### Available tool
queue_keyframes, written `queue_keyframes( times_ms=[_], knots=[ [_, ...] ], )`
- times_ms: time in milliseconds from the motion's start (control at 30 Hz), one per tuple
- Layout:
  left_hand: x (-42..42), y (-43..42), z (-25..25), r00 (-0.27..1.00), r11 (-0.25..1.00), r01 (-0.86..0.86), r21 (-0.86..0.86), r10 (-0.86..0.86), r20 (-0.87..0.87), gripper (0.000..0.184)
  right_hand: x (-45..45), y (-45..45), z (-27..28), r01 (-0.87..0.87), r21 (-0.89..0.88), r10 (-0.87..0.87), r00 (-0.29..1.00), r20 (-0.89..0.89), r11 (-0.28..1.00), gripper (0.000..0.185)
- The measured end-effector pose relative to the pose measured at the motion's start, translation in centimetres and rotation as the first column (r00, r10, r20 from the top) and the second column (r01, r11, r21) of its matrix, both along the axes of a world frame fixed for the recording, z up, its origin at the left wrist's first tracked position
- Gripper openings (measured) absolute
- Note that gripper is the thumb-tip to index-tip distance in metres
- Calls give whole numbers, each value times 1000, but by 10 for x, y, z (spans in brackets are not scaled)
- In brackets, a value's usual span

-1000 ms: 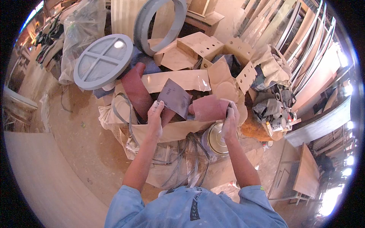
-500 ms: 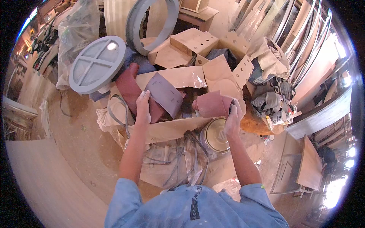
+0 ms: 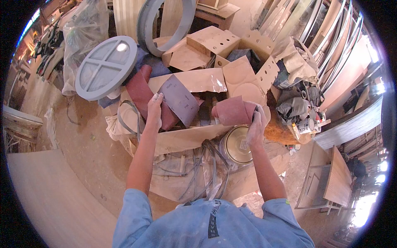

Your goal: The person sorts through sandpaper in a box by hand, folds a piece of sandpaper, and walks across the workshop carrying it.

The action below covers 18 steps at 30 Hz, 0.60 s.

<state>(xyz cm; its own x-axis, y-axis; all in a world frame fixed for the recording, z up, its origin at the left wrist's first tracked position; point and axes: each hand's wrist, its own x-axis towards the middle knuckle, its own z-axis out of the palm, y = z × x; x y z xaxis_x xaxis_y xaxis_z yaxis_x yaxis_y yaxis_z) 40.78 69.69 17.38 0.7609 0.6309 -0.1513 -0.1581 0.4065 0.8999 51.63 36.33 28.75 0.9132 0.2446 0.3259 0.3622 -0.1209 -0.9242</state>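
Observation:
My left hand pinches the left edge of a sandpaper sheet, whose purple-grey printed back faces up. In my right hand is a curled reddish-brown piece of sandpaper, gripped at its right end. Both pieces are held above an open cardboard box. Behind my left hand a long strip of red sandpaper lies over the box's left side. Just under my right hand stands a round metal can with a gold-coloured lid.
A grey round frame with a cross leans at the left, and a grey ring stands behind. More cardboard boxes lie beyond. Dark straps hang in front of the box. Cans and bags crowd the right side.
Both hands keep their hold. The sheet in my left hand is tilted slightly, showing more of its printed back. The view has shifted a little.

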Motion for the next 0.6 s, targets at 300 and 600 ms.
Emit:
queue_keyframes(
  times_ms=[300, 600],
  knots=[
    [-1, -2, -1, 999, 998, -48, 37, 49, -24, 27, -2, 3, 3, 15, 4, -15, 1000, -10, 1000, 32],
    [-11, -54, 54, 960, 55, -229, 972, 175, 216, 50, 7, 5, -6, -174, 312, 277, 904, -326, 934, 33]
  ],
)
